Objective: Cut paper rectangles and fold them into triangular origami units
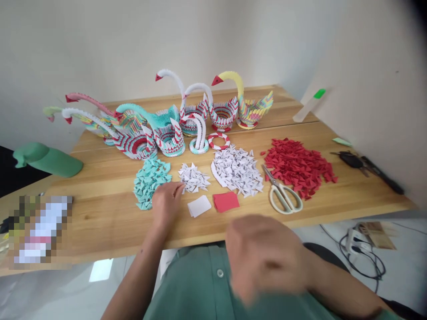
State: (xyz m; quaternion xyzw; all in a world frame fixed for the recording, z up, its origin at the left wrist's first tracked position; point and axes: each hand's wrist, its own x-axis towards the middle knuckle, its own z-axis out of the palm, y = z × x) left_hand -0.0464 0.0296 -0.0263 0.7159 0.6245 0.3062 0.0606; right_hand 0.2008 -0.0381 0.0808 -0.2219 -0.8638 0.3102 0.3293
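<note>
My left hand rests at the table between the teal paper pieces and the small pile of white pieces. Its fingers are pressed together near the white pile; anything between them is too small to make out. Blurred by motion, my right hand is raised in front of my body, off the table's front edge, its fingers curled and their contents hidden. White paper slips and red slips lie side by side between the hands. Farther back is a larger pile of white pieces.
Several folded-paper swans stand at the back of the wooden table. Scissors lie beside red pieces. A green bottle is at the left, keys at the right, and a red-white ring before the swans.
</note>
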